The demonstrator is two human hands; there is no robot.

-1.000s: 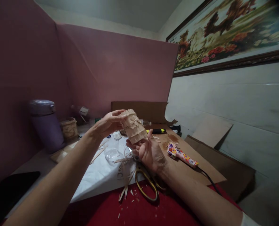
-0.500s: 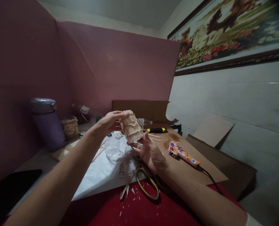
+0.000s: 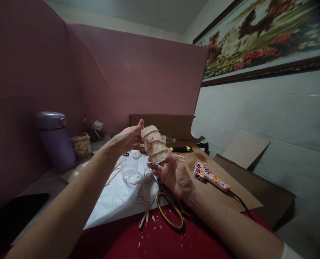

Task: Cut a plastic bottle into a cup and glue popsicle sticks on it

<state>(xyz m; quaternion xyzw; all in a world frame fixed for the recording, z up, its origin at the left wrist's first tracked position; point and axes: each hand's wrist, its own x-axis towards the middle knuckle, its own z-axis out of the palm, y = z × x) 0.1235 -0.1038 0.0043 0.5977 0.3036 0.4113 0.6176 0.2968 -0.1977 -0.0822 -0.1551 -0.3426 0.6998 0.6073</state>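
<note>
Above the table, a small cup-like holder (image 3: 154,144) of pale wooden sticks, bound with twine and tied in a bow, is tilted to the left. My right hand (image 3: 176,176) holds its lower end between thumb and fingers. At the holder's left side is my left hand (image 3: 127,140), thumb raised off it and fingers apart; whether the fingertips touch its far side is hidden. Below my hands lie scissors with gold-coloured handles (image 3: 170,212), a clear plastic piece (image 3: 131,176) and wooden scraps (image 3: 144,218).
A flowered glue gun (image 3: 211,177) with a black cord rests on brown cardboard (image 3: 230,198) at the right. Behind is a yellow-and-black utility knife (image 3: 181,149). A purple flask (image 3: 56,144) and a twine-wrapped pot (image 3: 81,145) stand left. White sheeting (image 3: 103,207) and red cloth (image 3: 117,241) cover the front.
The holder has turned so its bow faces me more. My left thumb has lifted off its rim, while my right hand still supports the base.
</note>
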